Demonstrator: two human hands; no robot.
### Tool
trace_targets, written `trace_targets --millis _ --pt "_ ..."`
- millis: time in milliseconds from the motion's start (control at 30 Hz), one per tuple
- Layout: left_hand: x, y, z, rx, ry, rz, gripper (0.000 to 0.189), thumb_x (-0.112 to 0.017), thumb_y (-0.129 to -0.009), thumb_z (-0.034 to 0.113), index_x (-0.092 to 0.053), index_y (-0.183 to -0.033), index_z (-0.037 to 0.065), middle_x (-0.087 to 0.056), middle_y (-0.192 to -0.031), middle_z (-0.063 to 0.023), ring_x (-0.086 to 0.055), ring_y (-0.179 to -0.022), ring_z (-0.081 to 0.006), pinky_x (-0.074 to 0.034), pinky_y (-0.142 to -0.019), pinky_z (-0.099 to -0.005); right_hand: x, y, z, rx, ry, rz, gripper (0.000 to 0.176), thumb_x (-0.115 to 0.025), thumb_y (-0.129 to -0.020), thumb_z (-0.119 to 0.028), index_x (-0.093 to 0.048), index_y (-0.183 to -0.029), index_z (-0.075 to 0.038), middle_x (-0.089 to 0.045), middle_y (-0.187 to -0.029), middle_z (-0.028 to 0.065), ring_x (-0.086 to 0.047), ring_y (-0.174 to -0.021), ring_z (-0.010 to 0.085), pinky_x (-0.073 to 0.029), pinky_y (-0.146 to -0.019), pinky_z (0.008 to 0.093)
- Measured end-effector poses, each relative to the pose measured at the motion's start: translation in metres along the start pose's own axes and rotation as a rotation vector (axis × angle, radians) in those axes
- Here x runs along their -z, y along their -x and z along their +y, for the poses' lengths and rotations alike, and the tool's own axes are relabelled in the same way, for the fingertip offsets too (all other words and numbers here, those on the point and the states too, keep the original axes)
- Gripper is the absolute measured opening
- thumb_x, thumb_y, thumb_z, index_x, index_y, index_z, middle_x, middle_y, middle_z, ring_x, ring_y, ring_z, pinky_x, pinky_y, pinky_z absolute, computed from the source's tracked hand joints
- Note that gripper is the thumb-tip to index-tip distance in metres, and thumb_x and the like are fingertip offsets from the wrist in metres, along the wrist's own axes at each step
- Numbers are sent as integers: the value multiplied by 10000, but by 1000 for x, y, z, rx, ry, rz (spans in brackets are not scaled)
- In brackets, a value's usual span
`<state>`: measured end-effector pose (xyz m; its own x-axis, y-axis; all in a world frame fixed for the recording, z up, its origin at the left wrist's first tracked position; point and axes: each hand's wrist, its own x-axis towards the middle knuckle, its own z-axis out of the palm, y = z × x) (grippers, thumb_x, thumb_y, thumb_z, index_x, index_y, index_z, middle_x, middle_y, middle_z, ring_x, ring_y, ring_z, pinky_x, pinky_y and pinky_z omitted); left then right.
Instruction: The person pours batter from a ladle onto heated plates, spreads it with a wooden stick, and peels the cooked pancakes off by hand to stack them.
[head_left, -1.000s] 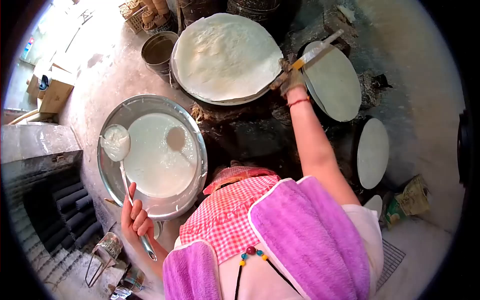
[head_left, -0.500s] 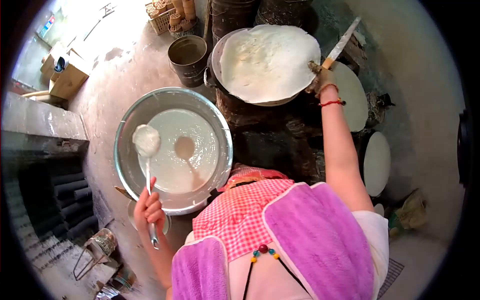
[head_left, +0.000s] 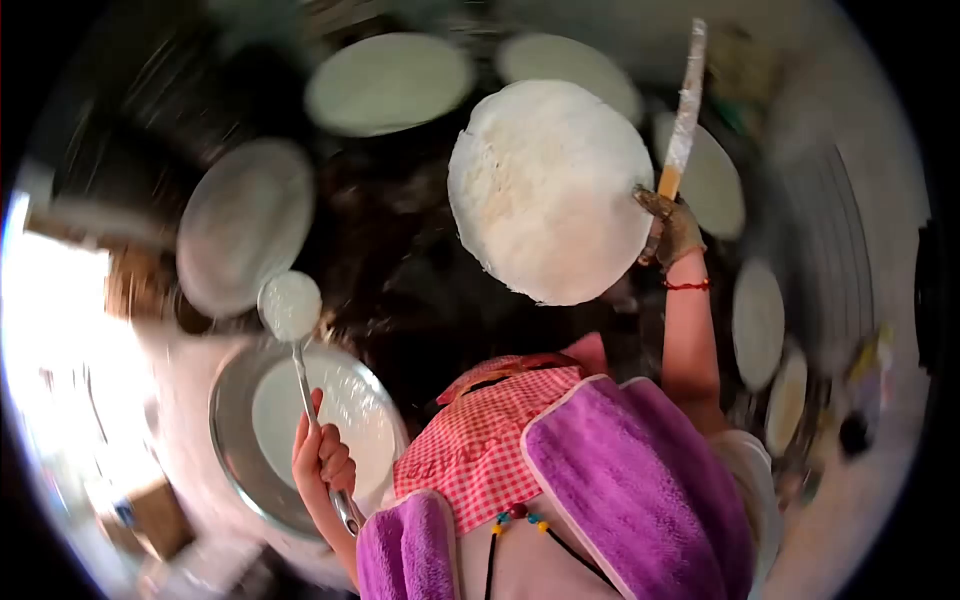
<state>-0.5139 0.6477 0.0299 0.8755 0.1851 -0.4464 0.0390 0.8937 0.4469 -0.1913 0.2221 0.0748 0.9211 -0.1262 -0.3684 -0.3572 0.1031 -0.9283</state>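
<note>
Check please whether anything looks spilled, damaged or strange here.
The thin, round white sheet at the right hand has a ragged, uneven lower-left edge, perhaps slightly torn. The brownish glove on that hand looks darkly stained. I see no clear spill, but blur hides much of the surroundings.

Apron point(head_left: 470, 440), one: pink-and-white check. Purple plush cloth point(head_left: 640, 470), two sections, pale edging, one either side of the apron. Necklace point(head_left: 517, 510): black cords, dark red central bead, flanked by blue and yellow beads. Cardboard box point(head_left: 160, 518), brown, lower left, on the floor, blurred. Yellow-green item point(head_left: 877, 365), far right, too blurred to identify.
</note>
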Motion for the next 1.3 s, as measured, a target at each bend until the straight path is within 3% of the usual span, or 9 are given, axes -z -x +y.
trace_targets --millis 167,233,300,367,667,800,867,1000,1300 --pt "-98 0 -46 388 80 -89 428 -378 -994 128 -322 -1411 49 -322 -654 27 -248 -406 -38 -243 -308 -167 245 138 -27 148 -145 454 319 -752 -730 -236 -634 -954 -41 -618 -699 83 -507 -422 221 -355 -347 365" --pt "-139 41 -57 499 92 -149 425 -369 -1002 149 -321 -1406 28 -335 -667 21 -265 -419 -41 -270 -323 -169 348 247 -61 122 -144 600 468 -738 -736 -217 -611 -1156 -54 -648 -917 51 -617 -778 182 -503 -714 322" --pt "-155 30 -126 759 240 -238 434 -336 -1012 163 -290 -1415 9 -341 -691 9 -289 -442 -52 -306 -351 -183 447 310 -80 -81 9 771 342 -712 -769 -262 -645 -1046 -72 -637 -849 30 -594 -666 174 -495 -576 334" --pt "-181 33 -185 912 354 -242 455 -282 -1022 168 -217 -1434 -12 -340 -724 -16 -324 -478 -82 -351 -402 -213 602 344 -60 422 170 949 349 -731 -768 -207 -606 -1080 -111 -624 -836 29 -596 -670 179 -499 -578 342" --pt "-313 26 -352 1269 -28 -429 505 -297 -1019 140 -89 -1468 42 -379 -699 -29 -353 -449 -84 -355 -378 -253 857 435 -116 148 641 1046 372 -603 -877 -249 -590 -1202 -69 -643 -1091 48 -610 -934 163 -515 -729 317" --pt "-373 22 -347 1339 -130 -838 631 -356 -1009 144 58 -1484 139 -340 -607 10 -339 -393 -67 -302 -332 -239 802 370 8 23 1450 1265 329 -505 -885 -344 -653 -1023 -85 -650 -939 183 -636 -825 313 -511 -721 418" --pt "-390 29 -352 1172 -191 -1007 649 -357 -1015 175 94 -1482 167 -358 -620 -3 -326 -380 -65 -290 -318 -220 745 333 30 -56 1073 1429 289 -474 -881 -308 -639 -1035 -129 -649 -973 203 -609 -954 371 -485 -814 469" --pt "-415 65 -383 1057 -162 -867 606 -300 -1029 216 93 -1476 101 -374 -679 -34 -337 -411 -73 -323 -343 -239 743 302 169 -226 1526 1382 371 -480 -874 -232 -567 -1226 -149 -611 -1185 86 -541 -1143 275 -406 -994 395" --pt "-394 56 -414 1264 366 -224 572 -288 -1018 201 10 -1471 19 -383 -720 -34 -400 -500 -90 -405 -422 -241 743 282 213 -318 997 1084 391 -577 -812 -152 -624 -1199 -134 -521 -1322 138 -463 -1235 304 -396 -1011 374"
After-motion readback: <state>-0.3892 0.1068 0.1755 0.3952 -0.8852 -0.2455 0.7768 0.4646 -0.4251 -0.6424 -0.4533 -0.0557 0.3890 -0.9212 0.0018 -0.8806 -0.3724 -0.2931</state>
